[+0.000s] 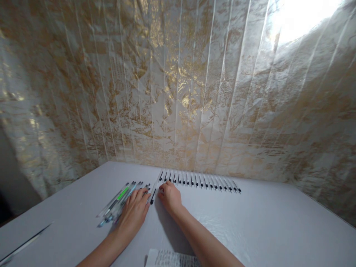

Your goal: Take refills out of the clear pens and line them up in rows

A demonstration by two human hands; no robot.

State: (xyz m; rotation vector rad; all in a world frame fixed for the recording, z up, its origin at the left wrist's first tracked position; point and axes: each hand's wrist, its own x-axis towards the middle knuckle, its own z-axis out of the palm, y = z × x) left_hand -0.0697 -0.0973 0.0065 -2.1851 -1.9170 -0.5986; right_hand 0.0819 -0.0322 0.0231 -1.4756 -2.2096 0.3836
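Observation:
My left hand (135, 211) lies over a loose bundle of clear pens (119, 202), fingers curled around them; one pen has a green insert. My right hand (170, 196) is closed in a pinch at the left end of a neat row of several clear pens with black caps (200, 181), laid side by side near the wall. Between my two hands one black-capped pen (154, 193) lies slanted, its black end by my left fingertips. Whether my right fingers grip it is hidden.
The white table (264, 226) runs up to a gold-and-white crinkled wall covering (178, 92). A single pen (25, 244) lies near the left edge. A printed sheet of paper (169, 259) sits at the front edge between my forearms.

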